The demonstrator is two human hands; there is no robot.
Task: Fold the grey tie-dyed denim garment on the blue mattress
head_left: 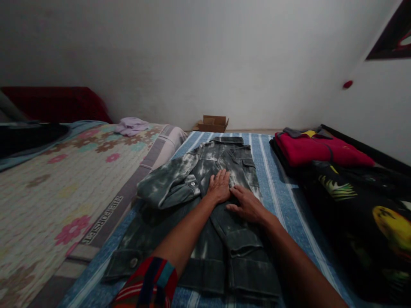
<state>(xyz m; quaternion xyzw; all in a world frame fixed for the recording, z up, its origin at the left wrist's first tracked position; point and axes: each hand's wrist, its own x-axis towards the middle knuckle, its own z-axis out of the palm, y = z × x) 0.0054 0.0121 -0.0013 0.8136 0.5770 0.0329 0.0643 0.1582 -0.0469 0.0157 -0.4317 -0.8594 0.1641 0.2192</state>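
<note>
Grey tie-dye jacket (205,201) on a blue-and-white striped sheet (276,188); red garment (317,149) beside.

bare striped sheet (282,201) right of the jacket (205,201); folded clothes stack (321,149) blocks farther right.

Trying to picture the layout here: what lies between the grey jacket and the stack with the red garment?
Head view: only a bare stretch of the blue striped sheet separates the grey jacket from the red garment.

dim light here. a bare pale wall (205,55) rises ahead of me, meeting a side wall (379,111) at my right. a flowered bedspread (64,188) covers the bed to my left, a red headboard (54,105) at its far corner.
</note>
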